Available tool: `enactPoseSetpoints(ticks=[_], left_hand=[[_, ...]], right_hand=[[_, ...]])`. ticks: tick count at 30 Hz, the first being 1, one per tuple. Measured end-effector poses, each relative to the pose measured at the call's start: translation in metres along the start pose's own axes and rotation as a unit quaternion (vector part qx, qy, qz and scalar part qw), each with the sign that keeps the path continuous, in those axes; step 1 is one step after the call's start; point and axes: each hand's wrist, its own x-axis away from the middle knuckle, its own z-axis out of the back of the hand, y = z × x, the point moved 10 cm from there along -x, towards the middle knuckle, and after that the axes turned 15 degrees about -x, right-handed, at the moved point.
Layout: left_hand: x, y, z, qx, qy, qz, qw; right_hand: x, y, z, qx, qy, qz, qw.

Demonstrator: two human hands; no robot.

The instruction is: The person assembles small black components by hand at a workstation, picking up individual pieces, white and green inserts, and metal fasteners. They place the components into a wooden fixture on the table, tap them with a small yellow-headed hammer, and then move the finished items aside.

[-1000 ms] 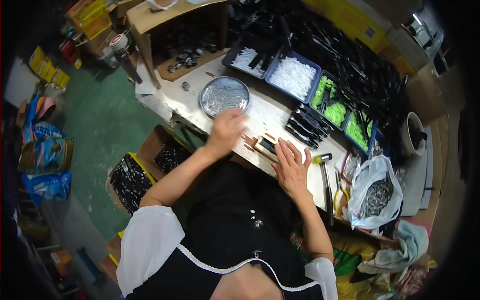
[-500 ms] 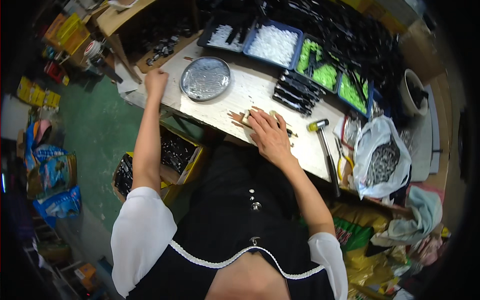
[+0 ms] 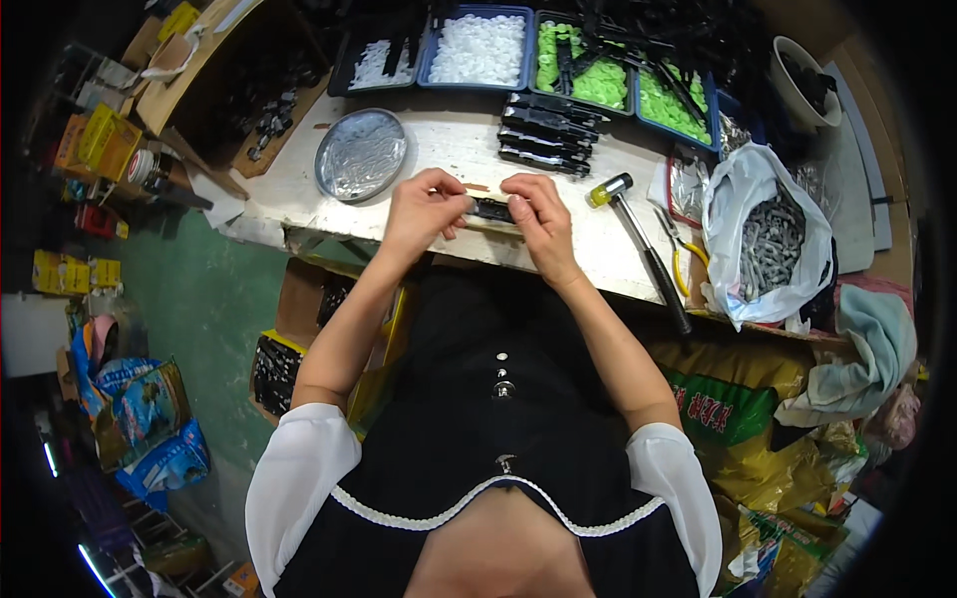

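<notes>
Both hands meet at the front edge of the white worktable (image 3: 439, 135). Between them lies a slim black plastic part (image 3: 492, 208), on or just above a narrow pale block (image 3: 495, 225). My left hand (image 3: 423, 213) is closed in a pinch at the part's left end; whatever its fingertips hold is too small to make out. At the opposite end, my right hand (image 3: 545, 223) has its thumb against the part and its fingers curled beyond. Behind the hands sits a stack of similar long black parts (image 3: 546, 135).
A round metal tin (image 3: 361, 154) stands left of my hands. To the right lie a hammer (image 3: 643, 244), yellow-handled pliers (image 3: 688, 244) and a white bag (image 3: 733, 224) of grey pieces. Trays of white pieces (image 3: 480, 50) and green pieces (image 3: 673, 105) line the back.
My left hand has come from the table's left side to the black part, changing from a fist to a pinch. My right hand has gone from lying flat to curling at the part's right end.
</notes>
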Motion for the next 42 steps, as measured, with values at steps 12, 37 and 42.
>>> enactPoseSetpoints(ticks=[12, 37, 42], left_hand=[[-0.014, -0.04, -0.007, 0.063, -0.006, 0.091, 0.994], [-0.018, -0.041, -0.008, 0.081, -0.042, 0.088, 0.992], [-0.036, -0.039, -0.01, -0.01, -0.13, 0.116, 0.985]], right_hand=[[-0.003, -0.009, -0.005, 0.058, -0.007, 0.041, 0.997], [-0.008, 0.013, 0.004, -0.048, 0.001, -0.053, 0.997], [-0.025, -0.015, 0.107, 0.223, 0.086, 0.051, 0.97]])
